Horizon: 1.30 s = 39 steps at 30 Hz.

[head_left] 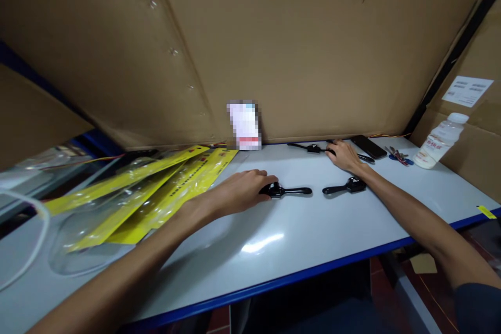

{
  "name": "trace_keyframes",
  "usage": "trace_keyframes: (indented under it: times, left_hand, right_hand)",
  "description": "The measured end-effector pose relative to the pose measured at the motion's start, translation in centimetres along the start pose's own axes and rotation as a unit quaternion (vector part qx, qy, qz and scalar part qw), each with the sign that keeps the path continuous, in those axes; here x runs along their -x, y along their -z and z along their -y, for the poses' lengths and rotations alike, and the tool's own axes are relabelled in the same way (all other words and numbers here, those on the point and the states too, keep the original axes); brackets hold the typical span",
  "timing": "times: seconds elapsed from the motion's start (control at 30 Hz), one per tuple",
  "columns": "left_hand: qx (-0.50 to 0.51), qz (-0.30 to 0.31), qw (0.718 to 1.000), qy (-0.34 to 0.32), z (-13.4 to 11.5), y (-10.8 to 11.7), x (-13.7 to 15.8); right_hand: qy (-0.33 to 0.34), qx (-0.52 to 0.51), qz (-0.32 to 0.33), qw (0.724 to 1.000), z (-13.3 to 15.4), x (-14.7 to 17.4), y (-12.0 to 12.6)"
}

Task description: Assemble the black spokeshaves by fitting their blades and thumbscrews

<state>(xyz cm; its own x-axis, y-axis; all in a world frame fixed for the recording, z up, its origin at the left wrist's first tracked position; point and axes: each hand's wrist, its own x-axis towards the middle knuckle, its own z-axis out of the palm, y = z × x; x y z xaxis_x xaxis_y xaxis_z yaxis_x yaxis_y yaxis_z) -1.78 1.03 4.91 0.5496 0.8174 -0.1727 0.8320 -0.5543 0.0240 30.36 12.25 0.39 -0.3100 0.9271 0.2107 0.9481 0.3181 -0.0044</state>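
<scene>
The left hand [247,191] is curled around one end of the near spokeshave [279,192], fingers bent over the handle and thumb tucked below, with the other handle sticking out toward three o'clock over the white tabletop [305,229]. The right hand [343,154], at about two o'clock from the left, lies palm down, fingers loosely bent, over the covered spokeshave [367,158], one handle of which shows toward four o'clock; whether the fingers grip it or only rest on it, I cannot tell. The far spokeshave [313,148] stretches out at nine o'clock from the right hand, its right end close to the fingertips. The loose spokeshave [346,187] lies at five o'clock from the right hand and three o'clock from the left, its handle pointing to nine and its body partly behind the right forearm [407,214]. From the right hand, the black phone [368,146] sits near at two o'clock; the keys [399,155] and the plastic bottle [440,141] stand farther off toward three. At nine o'clock from the left hand, yellow-backed clear packages [172,193] are fanned over one another.
</scene>
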Motion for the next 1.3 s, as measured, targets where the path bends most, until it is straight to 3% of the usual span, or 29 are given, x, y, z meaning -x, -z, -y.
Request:
trace_keyframes:
  times: [0.23,0.37,0.43,0.5,0.57,0.67,0.77,0.87,0.97,1.1,1.3]
  left_hand:
    - [0.044,-0.014,0.999,-0.025,-0.6,0.1,0.1]
    - [0.088,-0.03,0.994,-0.059,-2.2,-0.2,-0.1]
    - [0.104,-0.04,0.991,-0.072,-2.7,-0.5,-0.3]
    - [0.111,-0.044,0.99,-0.074,-2.9,-0.8,-0.5]
    - [0.114,-0.041,0.99,-0.071,-2.9,-1.1,-0.6]
    - [0.114,-0.043,0.99,-0.069,-2.7,-1.3,-0.8]
    - [0.109,-0.054,0.99,-0.072,-2.5,-1.5,-0.9]
    - [0.1,-0.057,0.991,-0.074,-2.2,-1.7,-0.9]
    - [0.088,-0.065,0.992,-0.064,-1.3,-1.8,-1.1]
    - [0.07,-0.092,0.993,-0.012,0.7,-2.4,-1.9]
    - [0.078,-0.206,0.974,0.054,3.0,-4.0,-4.5]
  right_hand:
    - [-0.008,0.007,0.003,1.0,0.0,-0.8,0.8]
    - [0.0,0.005,-0.005,1.0,1.3,-0.4,3.4]
    - [0.054,-0.029,0.036,0.997,2.1,0.8,5.6]
    - [0.143,-0.075,0.135,0.978,2.6,3.0,7.9]
    - [0.194,-0.086,0.148,0.966,2.6,6.0,9.2]
    - [0.185,-0.078,0.076,0.977,1.4,10.8,8.1]
    - [0.137,-0.082,0.036,0.986,-0.3,14.6,4.5]
    - [0.089,-0.096,-0.006,0.991,-1.6,16.6,1.5]
    - [0.088,-0.101,-0.031,0.991,-1.8,17.3,0.4]
    - [0.135,-0.087,-0.066,0.985,0.4,17.9,0.6]
    - [0.267,0.015,-0.052,0.962,8.0,17.3,2.2]
